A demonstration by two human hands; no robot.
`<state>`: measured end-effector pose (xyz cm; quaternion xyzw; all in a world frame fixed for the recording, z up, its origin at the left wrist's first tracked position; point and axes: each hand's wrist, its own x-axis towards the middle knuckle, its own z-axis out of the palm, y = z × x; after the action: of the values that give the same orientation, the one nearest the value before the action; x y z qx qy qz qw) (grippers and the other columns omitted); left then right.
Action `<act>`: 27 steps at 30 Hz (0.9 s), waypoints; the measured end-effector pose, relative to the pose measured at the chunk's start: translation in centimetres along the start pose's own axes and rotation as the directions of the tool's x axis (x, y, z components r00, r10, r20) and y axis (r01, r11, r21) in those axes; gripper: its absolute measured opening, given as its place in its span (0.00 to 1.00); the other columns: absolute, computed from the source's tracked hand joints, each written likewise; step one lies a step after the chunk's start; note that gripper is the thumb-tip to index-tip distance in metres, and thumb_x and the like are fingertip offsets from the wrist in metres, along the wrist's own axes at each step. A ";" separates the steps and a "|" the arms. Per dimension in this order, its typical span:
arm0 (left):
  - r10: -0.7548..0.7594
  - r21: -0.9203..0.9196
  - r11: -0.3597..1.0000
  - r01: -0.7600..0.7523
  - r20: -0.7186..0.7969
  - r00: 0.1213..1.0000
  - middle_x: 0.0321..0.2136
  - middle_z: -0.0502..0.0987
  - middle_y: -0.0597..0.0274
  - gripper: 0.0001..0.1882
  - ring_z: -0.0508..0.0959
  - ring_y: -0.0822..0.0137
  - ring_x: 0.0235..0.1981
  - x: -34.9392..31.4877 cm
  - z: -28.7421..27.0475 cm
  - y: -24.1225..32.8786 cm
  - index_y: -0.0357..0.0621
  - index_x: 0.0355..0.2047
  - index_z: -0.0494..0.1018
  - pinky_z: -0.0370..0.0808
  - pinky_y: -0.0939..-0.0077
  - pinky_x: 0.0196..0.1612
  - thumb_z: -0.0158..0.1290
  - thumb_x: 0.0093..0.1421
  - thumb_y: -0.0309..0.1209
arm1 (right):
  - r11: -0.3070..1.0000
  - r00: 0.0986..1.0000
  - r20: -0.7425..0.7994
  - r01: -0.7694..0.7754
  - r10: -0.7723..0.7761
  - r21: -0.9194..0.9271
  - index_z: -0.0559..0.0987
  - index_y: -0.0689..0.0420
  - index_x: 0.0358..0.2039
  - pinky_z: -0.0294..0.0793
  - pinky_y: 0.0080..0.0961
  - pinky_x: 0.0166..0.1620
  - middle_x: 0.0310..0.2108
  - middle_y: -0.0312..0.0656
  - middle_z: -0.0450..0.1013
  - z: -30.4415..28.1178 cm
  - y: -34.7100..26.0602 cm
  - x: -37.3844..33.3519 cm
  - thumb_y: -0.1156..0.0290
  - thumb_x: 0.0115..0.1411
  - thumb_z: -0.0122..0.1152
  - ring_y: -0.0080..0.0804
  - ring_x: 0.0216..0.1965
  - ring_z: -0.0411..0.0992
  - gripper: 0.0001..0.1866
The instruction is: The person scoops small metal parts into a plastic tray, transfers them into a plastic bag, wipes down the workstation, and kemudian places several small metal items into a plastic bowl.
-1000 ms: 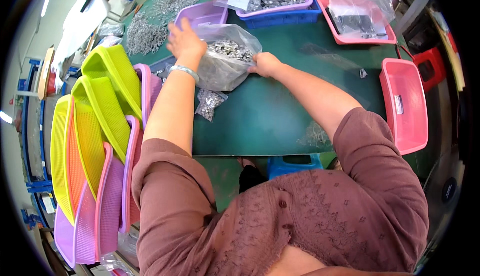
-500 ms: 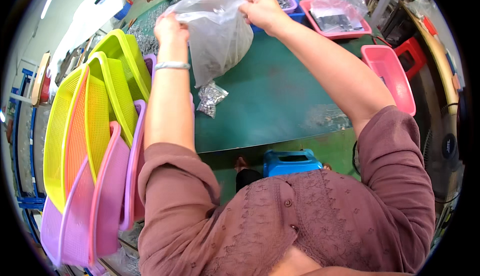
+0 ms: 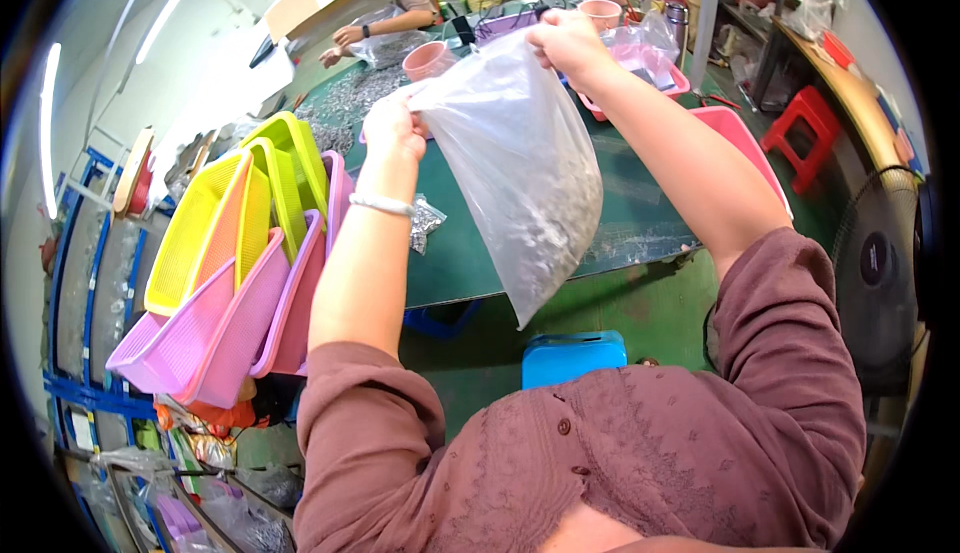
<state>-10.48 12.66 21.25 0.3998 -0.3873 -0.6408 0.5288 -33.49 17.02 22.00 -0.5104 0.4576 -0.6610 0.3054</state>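
Observation:
A large clear plastic bag [image 3: 525, 153] hangs between my two hands, its lower part bulging with small greyish items I cannot make out singly. My left hand [image 3: 396, 123] is closed on one upper corner. On the other upper corner, my right hand [image 3: 570, 45] has its fingers pinched together. The bag's pointed bottom corner dangles past the near edge of the green table [image 3: 455, 263]. Beside my left forearm lies a small clear packet [image 3: 426, 223] of little silvery pieces, on the tabletop.
Stacked yellow and purple plastic baskets [image 3: 225, 323] stand at the left. Pink trays [image 3: 745, 148] sit to the right, with a red stool [image 3: 806, 138] and a fan [image 3: 878, 263] beyond. A blue stool [image 3: 573, 358] is below. Another person's hands [image 3: 348, 43] are across the table, near heaped metal pieces [image 3: 350, 93].
The large bag has come up and nearer to me, now stretched between my hands, its bottom swung past the table edge. My view has tilted up, showing more of the room.

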 end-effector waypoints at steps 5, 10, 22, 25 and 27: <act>-0.021 0.090 0.995 0.029 -0.088 0.996 0.17 0.68 0.67 0.03 0.58 0.80 0.10 -6.3 -0.1 -5.2 0.42 0.27 0.68 0.52 0.87 0.12 0.44 0.55 0.25 | 0.979 0.979 0.005 -0.205 0.205 0.008 0.67 0.58 0.12 0.60 0.17 0.17 0.12 0.32 0.62 -3.7 0.4 -8.2 0.78 0.43 0.52 0.18 0.13 0.60 0.07; -0.044 0.119 0.991 0.058 -0.120 0.992 0.17 0.67 0.67 0.02 0.58 0.79 0.10 -8.6 -3.9 -8.8 0.42 0.29 0.66 0.52 0.85 0.12 0.45 0.56 0.26 | 0.977 0.968 0.131 -0.206 0.212 -0.062 0.63 0.53 0.10 0.60 0.14 0.20 0.14 0.29 0.62 -3.0 2.9 -12.3 0.75 0.46 0.54 0.15 0.15 0.59 0.13; -0.041 0.068 0.997 0.049 -0.109 0.993 0.17 0.67 0.64 0.06 0.59 0.77 0.10 -7.9 -4.0 -9.1 0.38 0.34 0.66 0.54 0.81 0.12 0.42 0.56 0.24 | 0.259 0.629 0.773 0.762 -0.080 -0.593 0.71 0.49 0.43 0.53 0.45 0.53 0.47 0.41 0.64 0.1 -1.1 -10.6 0.64 0.42 0.60 0.39 0.52 0.57 0.24; -0.045 0.086 0.995 0.056 -0.124 0.991 0.17 0.67 0.64 0.07 0.60 0.76 0.10 -8.1 -3.6 -8.8 0.37 0.34 0.66 0.54 0.82 0.12 0.43 0.55 0.24 | 0.373 0.512 0.824 0.734 0.244 -0.567 0.71 0.49 0.44 0.49 0.46 0.54 0.38 0.42 0.71 1.8 -1.7 -11.5 0.58 0.45 0.61 0.38 0.47 0.64 0.24; -0.034 0.077 0.996 0.048 -0.175 0.984 0.16 0.67 0.64 0.07 0.60 0.77 0.10 -8.6 -4.7 -8.5 0.37 0.33 0.66 0.54 0.82 0.12 0.44 0.54 0.24 | 0.305 0.491 0.795 0.743 0.355 -0.595 0.70 0.53 0.44 0.50 0.42 0.54 0.34 0.41 0.71 2.1 -2.5 -11.6 0.58 0.39 0.66 0.36 0.43 0.66 0.30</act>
<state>-8.28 21.97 12.50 0.4832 -0.3571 -0.5978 0.5307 -27.88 27.53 19.86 -0.8920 0.4500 0.0323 0.0285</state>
